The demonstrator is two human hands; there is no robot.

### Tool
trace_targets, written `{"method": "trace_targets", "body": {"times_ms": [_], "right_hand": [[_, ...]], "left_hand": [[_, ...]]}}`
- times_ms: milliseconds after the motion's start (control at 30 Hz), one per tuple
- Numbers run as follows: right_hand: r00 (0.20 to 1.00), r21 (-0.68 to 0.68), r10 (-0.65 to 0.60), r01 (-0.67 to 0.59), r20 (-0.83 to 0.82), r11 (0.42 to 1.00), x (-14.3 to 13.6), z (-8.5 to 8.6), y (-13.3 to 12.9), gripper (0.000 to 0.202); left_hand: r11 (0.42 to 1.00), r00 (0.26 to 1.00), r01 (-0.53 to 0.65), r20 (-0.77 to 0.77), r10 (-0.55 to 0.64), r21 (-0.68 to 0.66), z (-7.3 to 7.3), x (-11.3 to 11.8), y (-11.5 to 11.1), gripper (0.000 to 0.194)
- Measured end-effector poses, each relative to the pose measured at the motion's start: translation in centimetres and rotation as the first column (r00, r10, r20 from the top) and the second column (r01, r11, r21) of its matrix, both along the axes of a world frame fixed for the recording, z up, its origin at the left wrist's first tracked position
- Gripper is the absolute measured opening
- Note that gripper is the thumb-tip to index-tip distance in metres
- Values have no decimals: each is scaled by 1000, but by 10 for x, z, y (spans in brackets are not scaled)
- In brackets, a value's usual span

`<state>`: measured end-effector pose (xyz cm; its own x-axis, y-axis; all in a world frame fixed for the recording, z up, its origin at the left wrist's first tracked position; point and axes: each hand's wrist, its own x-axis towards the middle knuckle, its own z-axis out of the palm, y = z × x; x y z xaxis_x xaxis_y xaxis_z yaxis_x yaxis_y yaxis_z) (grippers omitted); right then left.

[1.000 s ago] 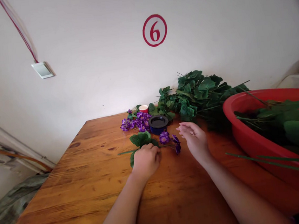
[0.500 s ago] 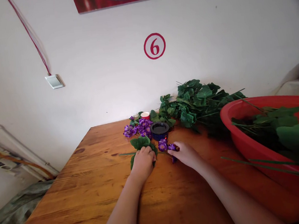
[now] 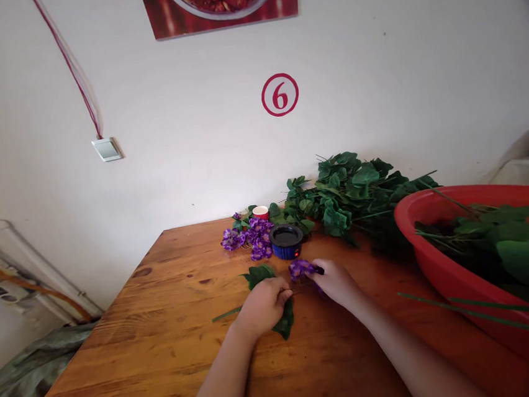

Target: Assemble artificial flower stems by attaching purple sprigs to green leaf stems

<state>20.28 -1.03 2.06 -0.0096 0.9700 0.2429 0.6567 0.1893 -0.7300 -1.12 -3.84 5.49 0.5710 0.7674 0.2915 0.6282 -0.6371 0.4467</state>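
Observation:
My left hand (image 3: 266,304) is closed around a green leafy stem (image 3: 283,321), whose leaves stick out above and below the fingers and whose stalk points left. Pinched in my right hand (image 3: 334,280) is a purple flower (image 3: 300,269), held just right of the left hand. Behind the hands stands a small blue pot (image 3: 287,249) with a black rim, dark inside, and a red light on its front. More purple flowers (image 3: 254,236) lie in a heap left of the pot. A small red cup (image 3: 260,212) with a pale inside sits behind them.
A large red basin (image 3: 407,222) holding green leaves stands at the right, with stems over its rim. A big pile of green leafy stems (image 3: 361,183) lies against the wall. The wooden table (image 3: 142,335) ends at the left.
My left hand has turned and moved slightly right with the leafy stem. The purple flower in my right hand has shifted and tilted. The whole view has moved a little.

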Motion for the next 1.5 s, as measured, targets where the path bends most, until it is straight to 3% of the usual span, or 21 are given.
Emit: {"method": "trace_targets", "body": {"times_ms": [100, 167, 300, 367, 600, 833, 1300, 1400, 1500], "right_hand": [[999, 48, -44, 44, -14, 998, 1, -4, 1, 17], [998, 156, -66, 66, -8, 986, 2, 0, -3, 22], [998, 466, -55, 31, 39, 884, -3, 20, -19, 26], [999, 543, -20, 1, 29, 840, -10, 26, -27, 24], [987, 523, 163, -134, -10, 842, -38, 18, -34, 15], [978, 585, 126, -6, -164, 811, -33, 32, -49, 16], [976, 614, 203, -114, -78, 781, -36, 25, -49, 19], [969, 623, 246, -173, -32, 762, -51, 27, -56, 20], [947, 574, 313, -293, 67, 764, -81, 40, -64, 22]], "left_hand": [[995, 992, -30, 119, 42, -99, -11, -4, 12, 24], [990, 984, -38, 170, 61, -135, -16, -6, 16, 27], [984, 970, -24, 233, 66, -177, -20, -9, 16, 23], [981, 967, -23, 245, 71, -191, -21, -9, 15, 20], [990, 979, -44, 193, 69, -130, -20, -5, 17, 19], [990, 985, -42, 161, 64, -136, -18, -2, 20, 21], [991, 964, -44, 255, 76, -128, -23, -6, 21, 23], [994, 971, -61, 227, 80, -93, -26, -7, 22, 21], [991, 974, -120, 186, 128, -57, -31, -3, 20, 13]]}}
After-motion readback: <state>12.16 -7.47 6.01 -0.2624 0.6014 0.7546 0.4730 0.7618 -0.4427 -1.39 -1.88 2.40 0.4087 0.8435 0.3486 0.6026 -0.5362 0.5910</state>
